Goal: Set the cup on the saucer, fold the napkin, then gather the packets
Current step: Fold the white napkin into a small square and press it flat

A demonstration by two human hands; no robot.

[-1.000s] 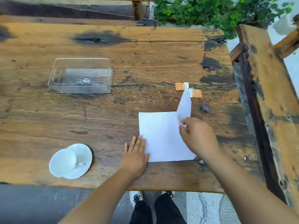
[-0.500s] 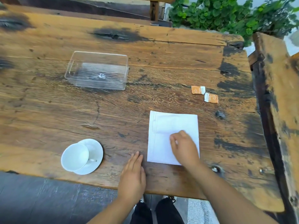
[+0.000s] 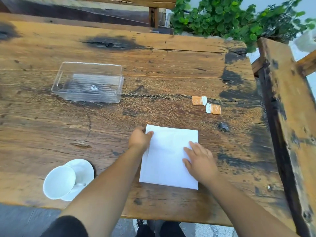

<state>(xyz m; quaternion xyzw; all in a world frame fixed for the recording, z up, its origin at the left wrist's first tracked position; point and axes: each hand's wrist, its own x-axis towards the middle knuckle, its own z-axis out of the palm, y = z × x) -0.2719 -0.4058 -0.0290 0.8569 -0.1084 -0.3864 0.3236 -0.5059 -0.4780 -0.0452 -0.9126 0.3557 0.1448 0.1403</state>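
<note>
At the far left, near the table's (image 3: 51,127) front edge, the white cup (image 3: 59,182) sits on the white saucer (image 3: 82,170), off-centre toward the saucer's left side, so that the cup hangs past the saucer's left rim in this view. Farther back stands a clear plastic box (image 3: 89,82), open at the top and well apart from everything else.

Moving right, the person's left hand (image 3: 139,138) lies at the napkin's far-left corner. Its fingers curl around that corner, the thumb on top of the paper, pinching the edge. The left forearm crosses the lower-left part of the table, with a dark sleeve showing at the bottom of the view.

The white napkin (image 3: 167,161) lies flat on the wood near the front edge, a folded rectangle with doubled layers visible along its left side. The right hand (image 3: 199,159) rests palm down on the napkin's right half, fingers spread and flat, gripping nothing.

Beyond the napkin, toward the right, 2 small orange-and-white packets (image 3: 206,105) lie on the table, touching or nearly touching at 1 corner, apart from the napkin and far from the box.

At the right edge a wooden bench (image 3: 290,117) runs alongside the table, and green plants (image 3: 230,19) fill the top right.
</note>
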